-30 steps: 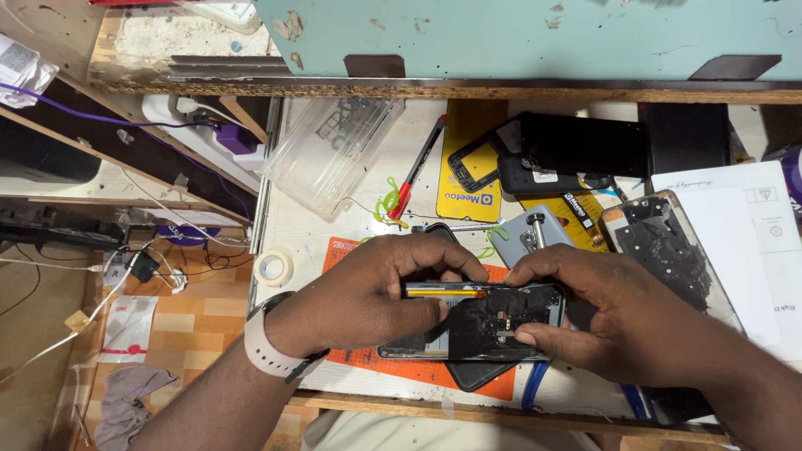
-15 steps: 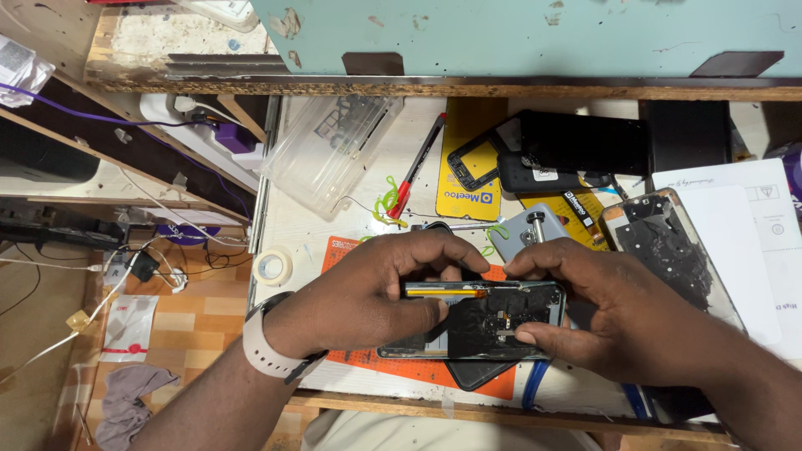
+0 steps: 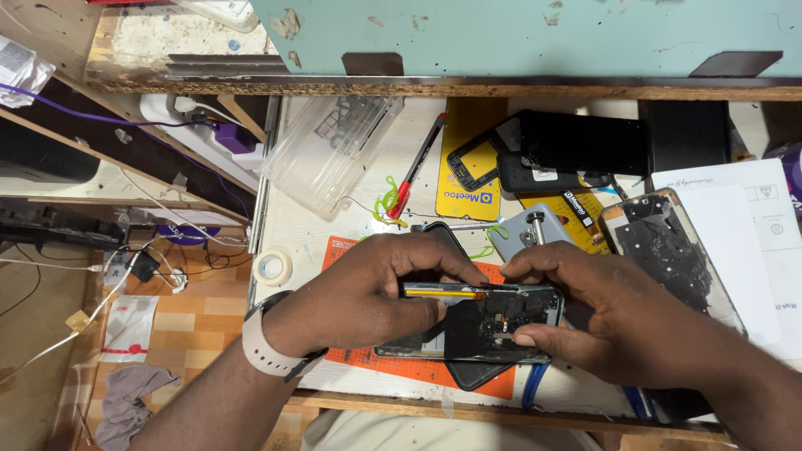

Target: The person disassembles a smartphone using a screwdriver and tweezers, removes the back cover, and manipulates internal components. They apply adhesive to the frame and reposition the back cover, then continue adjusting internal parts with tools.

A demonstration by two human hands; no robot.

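A: What are we seeing up top?

B: A yellow card (image 3: 469, 163) is lying upper centre, a clear plastic box (image 3: 328, 150) left of it; we can't tell its contents. White paper (image 3: 752, 242) is sitting at right.

A: And our hands?

B: Our left hand (image 3: 368, 296) is pinching a yellow tool (image 3: 443, 292), fingers pressed together. Our right hand (image 3: 597, 313) is gripping the opened phone (image 3: 493, 321), lower centre, over the orange mat (image 3: 393, 359).

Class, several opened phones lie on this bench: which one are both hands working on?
The dark opened phone on the orange mat, gripped by left hand and right hand; the other opened phone lies untouched, right.
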